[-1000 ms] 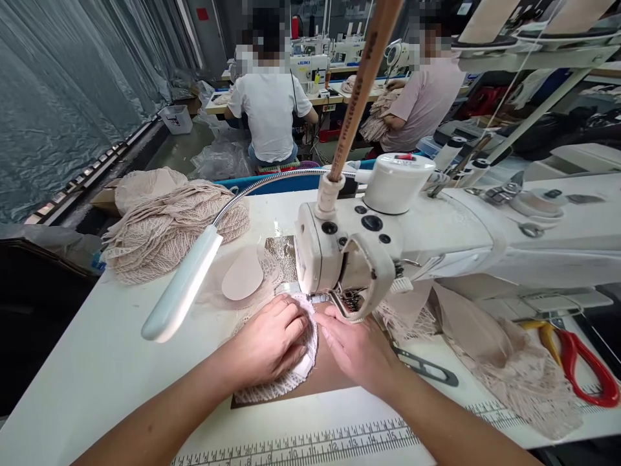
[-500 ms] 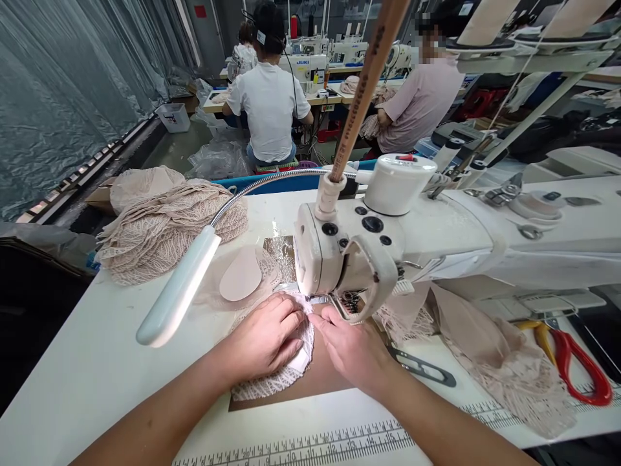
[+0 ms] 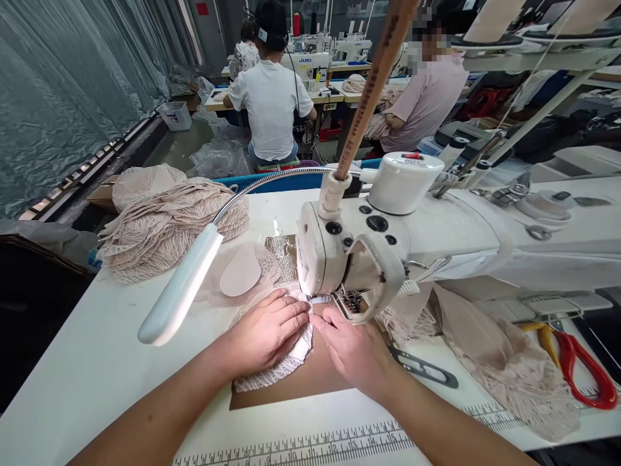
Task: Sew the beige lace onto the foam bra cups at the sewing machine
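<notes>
A white sewing machine (image 3: pixel 349 239) stands in front of me, its needle area partly hidden behind its frame. Beneath the presser foot end lies a pale lace piece (image 3: pixel 276 377) with a scalloped, curved edge. My left hand (image 3: pixel 269 329) rests flat over it, fingers stretched out and close together, covering much of the lace. At the lace's right edge, just before the needle area, my right hand (image 3: pixel 356 346) pinches with thumb and index finger, the other fingers curled. A smooth beige oval piece (image 3: pixel 240 269) lies on lace to the left of the machine head.
Stacked lace pieces (image 3: pixel 160 230) sit at the back left. A lamp (image 3: pixel 179 285) on a bendy neck overhangs the table's left side. On the right lie more beige lace fabric (image 3: pixel 504 356), red-handled scissors (image 3: pixel 589 372) and a grey metal plate (image 3: pixel 427 367). Co-workers sit beyond.
The lace has moved slightly forward towards the needle area. My left hand's fingers have straightened and flattened on it; my right hand has hardly moved.
</notes>
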Motion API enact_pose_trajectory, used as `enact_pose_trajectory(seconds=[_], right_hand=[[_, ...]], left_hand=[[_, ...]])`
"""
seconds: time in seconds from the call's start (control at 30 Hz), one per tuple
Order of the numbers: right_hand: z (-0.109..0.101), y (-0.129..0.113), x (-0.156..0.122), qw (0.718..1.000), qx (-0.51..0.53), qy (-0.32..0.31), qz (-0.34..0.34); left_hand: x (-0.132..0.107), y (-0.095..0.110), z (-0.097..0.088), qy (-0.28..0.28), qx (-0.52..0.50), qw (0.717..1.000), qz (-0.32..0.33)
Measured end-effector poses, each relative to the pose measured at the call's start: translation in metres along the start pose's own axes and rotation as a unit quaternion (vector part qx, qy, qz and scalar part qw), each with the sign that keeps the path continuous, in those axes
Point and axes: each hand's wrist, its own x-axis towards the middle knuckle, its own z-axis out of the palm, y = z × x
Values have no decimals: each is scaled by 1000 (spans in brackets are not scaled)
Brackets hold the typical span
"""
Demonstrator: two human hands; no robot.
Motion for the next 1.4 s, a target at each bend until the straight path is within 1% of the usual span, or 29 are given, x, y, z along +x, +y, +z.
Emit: enact_pose_trajectory(seconds=[0.2,0.47,0.7,0.9,1.03,1.13,1.3,1.4], right_hand=[[4,-2,1,999,-22,2,26],[1,-6,7,997,-35,-24,57],[4,-3,5,998,-22,-22,52],[1,1,4,999,30,-11,43],[1,1,5,998,14,-22,51],[1,-1,6,998,4,-28,53],[3,0,7,999,-14,-19,41],[5,2,6,999,0,-12,47]], left_hand=[[3,2,1,18,-3,1000,-15],[7,6,1,33,6,999,-36],[6,0,3,22,17,999,-27],[5,-5,2,3,27,999,-25],[6,-8,1,14,16,999,-40],[6,-8,1,8,27,998,-56],[5,-7,0,8,41,996,-79],[3,-2,-2,12,43,996,-76]])
